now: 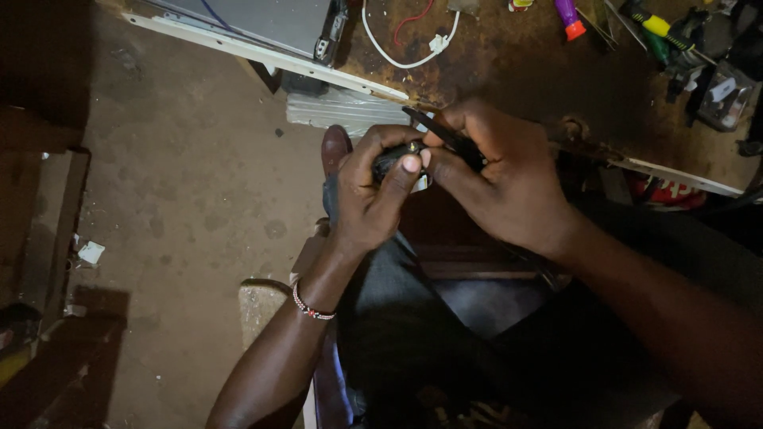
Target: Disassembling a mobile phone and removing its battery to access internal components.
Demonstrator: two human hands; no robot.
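Gripping a small black part [395,157], the left hand [367,199] is curled tight around it, just below the worktop [509,71] edge. A thin black tool [445,135] is pinched in the right hand [509,179], its tip touching the part. A white cable [397,56] lies on the worktop, well apart.

Repair workshop: stained workbench [509,71] strewn with screwdrivers [664,30].

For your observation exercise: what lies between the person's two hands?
In the head view, a small black part sits there, gripped by the left hand, and the right hand presses a thin dark tool to it.
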